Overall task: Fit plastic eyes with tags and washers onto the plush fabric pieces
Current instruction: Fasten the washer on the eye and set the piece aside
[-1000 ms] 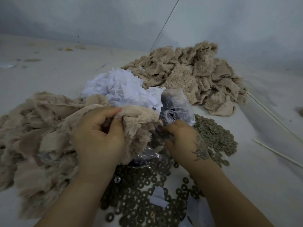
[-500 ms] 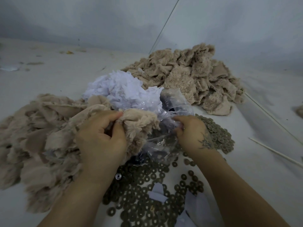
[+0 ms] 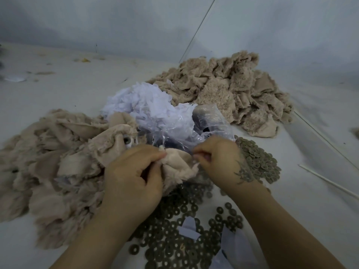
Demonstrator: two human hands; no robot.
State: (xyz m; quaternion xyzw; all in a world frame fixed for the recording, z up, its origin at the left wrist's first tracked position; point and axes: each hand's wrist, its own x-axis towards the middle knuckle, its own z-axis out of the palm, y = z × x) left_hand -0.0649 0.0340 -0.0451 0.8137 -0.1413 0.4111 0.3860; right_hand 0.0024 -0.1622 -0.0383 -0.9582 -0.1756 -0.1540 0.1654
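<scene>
While both hands work at the middle of the pale grey counter (image 3: 320, 200), the left hand (image 3: 134, 177) grips a beige plush fabric piece (image 3: 176, 166), fingers curled into its folds. The right hand (image 3: 217, 160) has its fingertips pinched together at the right edge of that same piece; what small thing it pinches is too blurred to tell.

Just to the left lies a loose heap of plush pieces (image 3: 54, 167), one of them showing a fitted plastic eye (image 3: 127, 141). A second, taller heap of plush (image 3: 229, 90) sits farther back on the right, near the wall. Between the two heaps rests a pile of white tags (image 3: 147, 105), with a crumpled clear plastic bag (image 3: 211, 121) beside it, touching the held piece from behind. Dark ring washers (image 3: 258, 162) are scattered over the counter under and beside the right wrist, spreading toward the near edge, with a few stray white tags among them.

Thin white sticks (image 3: 330, 183) lie on the right part of the counter. Small scraps and bits of fluff dot the far left. A plain grey wall (image 3: 97, 20) rises behind, with a thin line running diagonally across it.
</scene>
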